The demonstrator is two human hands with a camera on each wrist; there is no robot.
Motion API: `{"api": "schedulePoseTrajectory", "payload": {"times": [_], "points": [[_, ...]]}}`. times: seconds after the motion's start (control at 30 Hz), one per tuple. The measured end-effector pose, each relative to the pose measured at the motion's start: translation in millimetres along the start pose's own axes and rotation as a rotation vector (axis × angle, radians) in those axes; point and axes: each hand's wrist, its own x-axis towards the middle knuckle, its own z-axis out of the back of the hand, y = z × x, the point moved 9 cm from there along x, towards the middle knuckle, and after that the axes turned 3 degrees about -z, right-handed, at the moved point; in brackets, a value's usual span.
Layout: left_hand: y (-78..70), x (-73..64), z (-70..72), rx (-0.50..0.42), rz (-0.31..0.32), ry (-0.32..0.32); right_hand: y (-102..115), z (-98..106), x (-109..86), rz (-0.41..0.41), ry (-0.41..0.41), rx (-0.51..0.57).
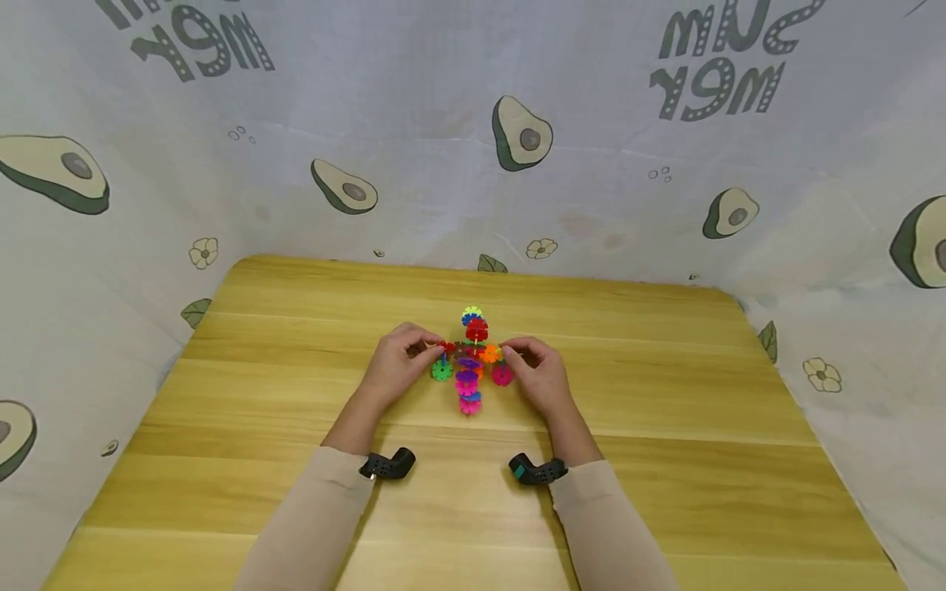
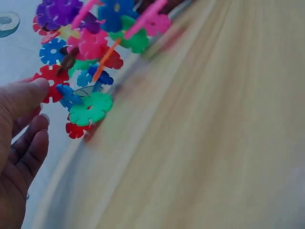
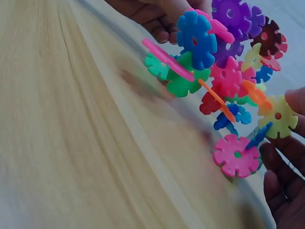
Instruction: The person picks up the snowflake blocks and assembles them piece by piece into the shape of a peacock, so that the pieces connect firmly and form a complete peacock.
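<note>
A model of interlocking plastic snowflake discs (image 1: 468, 376), in many colours, is held between both hands above the table. My left hand (image 1: 392, 365) pinches a red disc (image 2: 49, 82) on the model's left side, thumb on its face. Just below that disc hang a blue disc and a green disc (image 2: 91, 109). On the other side, my right hand (image 1: 541, 375) pinches a yellow disc (image 3: 278, 116), with a blue disc and a pink disc (image 3: 237, 155) hanging under it. Purple discs (image 3: 231, 14) and further pink and blue ones form the middle part.
The wooden table (image 1: 650, 410) spreads around the hands on all sides. A white cloth (image 1: 436, 123) printed with avocados hangs behind it and along its sides. Both wrists carry black straps (image 1: 392, 465) below beige sleeves.
</note>
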Motion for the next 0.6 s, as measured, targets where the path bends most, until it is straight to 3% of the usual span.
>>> {"api": "schedulePoseTrajectory", "payload": {"times": [0.13,0.3,0.5,0.6], "points": [[4.7,13.5,5.1,0.055,0.042,0.042,8.9,-3.2,-3.0,0.069,0.011,-0.094],[8.4,35.5,6.8,0.102,0.094,0.151,27.8,-16.6,-11.2,0.217,0.072,-0.224],[14.7,53.2,-2.0,-0.043,0.210,0.334,44.6,-36.2,-23.1,0.272,0.145,-0.340],[13.6,59.7,-8.8,-0.113,0.238,0.426,47.9,-43.7,-27.4,0.276,0.173,-0.388]]}}
